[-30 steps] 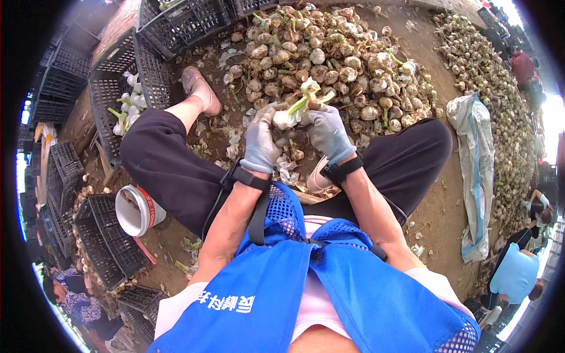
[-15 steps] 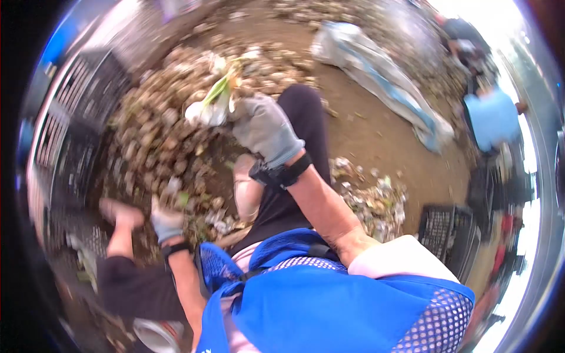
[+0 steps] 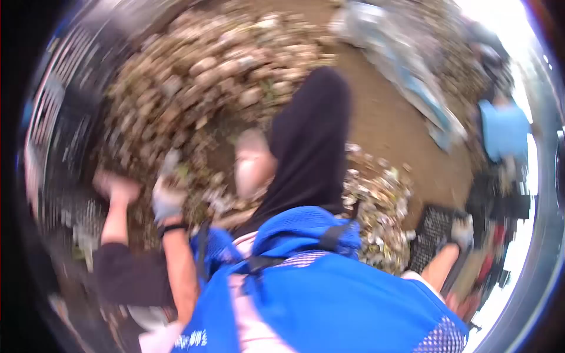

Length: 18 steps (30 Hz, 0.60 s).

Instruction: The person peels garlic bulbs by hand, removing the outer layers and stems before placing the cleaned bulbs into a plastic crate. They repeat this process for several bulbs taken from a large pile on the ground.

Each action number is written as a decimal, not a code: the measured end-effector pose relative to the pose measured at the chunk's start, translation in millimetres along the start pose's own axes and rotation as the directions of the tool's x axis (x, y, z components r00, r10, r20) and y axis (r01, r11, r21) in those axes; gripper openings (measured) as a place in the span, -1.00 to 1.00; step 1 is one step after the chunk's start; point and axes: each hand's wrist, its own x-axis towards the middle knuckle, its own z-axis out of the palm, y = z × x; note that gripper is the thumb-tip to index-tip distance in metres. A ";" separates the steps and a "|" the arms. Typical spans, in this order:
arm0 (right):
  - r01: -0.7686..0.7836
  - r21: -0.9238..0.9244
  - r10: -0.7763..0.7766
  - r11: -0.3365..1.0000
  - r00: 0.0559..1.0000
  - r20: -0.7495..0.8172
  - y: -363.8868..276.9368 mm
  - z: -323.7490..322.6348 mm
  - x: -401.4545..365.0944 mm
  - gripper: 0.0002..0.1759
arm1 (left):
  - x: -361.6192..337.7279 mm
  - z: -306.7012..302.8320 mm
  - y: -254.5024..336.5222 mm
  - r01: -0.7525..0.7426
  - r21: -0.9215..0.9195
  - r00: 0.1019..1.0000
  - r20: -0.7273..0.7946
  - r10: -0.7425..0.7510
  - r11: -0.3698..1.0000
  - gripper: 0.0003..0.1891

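My left hand (image 3: 169, 199), in a pale grey glove with a dark wristband, is low beside the near edge of a large heap of brownish bulbs (image 3: 200, 67). Its fingers are smeared by motion, and a pale shape shows just beyond them. Far to the right, my gloved right hand (image 3: 462, 231) is over the side of a black crate (image 3: 429, 235). Blur hides its fingers and anything in them. Between the crate and my dark-clad knee lies a pile of whitish and leafy scraps (image 3: 379, 209).
Black crates (image 3: 73, 132) stand along the left side. A white and blue sack (image 3: 406, 73) lies on the brown ground (image 3: 382, 123) at upper right. Beyond it, a person in light blue (image 3: 505, 129) is near another heap. My bare feet are beside the bulbs.
My right hand has swung from the heap to the crate at the right; the white bulbs with green stems it held no longer show. My left hand stays low by the heap.
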 end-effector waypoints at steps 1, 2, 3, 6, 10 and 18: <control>-0.080 0.077 0.091 0.994 0.984 -0.150 -12.5 49.6 -24.1 -0.59 | -8.8 10.1 3.5 -0.020 -0.072 1.000 -0.023 0.018 0.997 -0.77; -0.141 0.229 0.193 0.963 0.955 -0.224 -53.4 144.2 -42.6 -0.59 | -21.6 25.3 11.7 -0.029 -0.192 0.998 -0.054 0.019 0.981 -0.77; -0.167 0.383 0.291 0.908 0.910 -0.295 -98.4 245.9 -64.0 -0.59 | -33.6 41.1 19.5 -0.045 -0.308 0.996 -0.086 0.019 0.950 -0.77; -0.480 0.432 -0.190 0.764 0.472 0.861 -165.7 418.4 -76.6 -0.54 | -61.4 61.2 47.1 -0.123 -0.439 0.949 -0.315 -0.024 0.890 -0.75; 0.023 0.251 -0.251 0.968 0.163 0.954 -253.5 669.4 -233.7 -0.54 | -100.7 72.5 77.0 -0.237 -0.464 0.954 -0.276 0.115 0.853 -0.72; 0.902 0.431 0.489 0.016 -0.383 0.784 1.4 798.9 -429.1 -0.60 | -135.0 75.1 82.6 -0.231 -0.544 0.948 -0.312 0.061 0.807 -0.67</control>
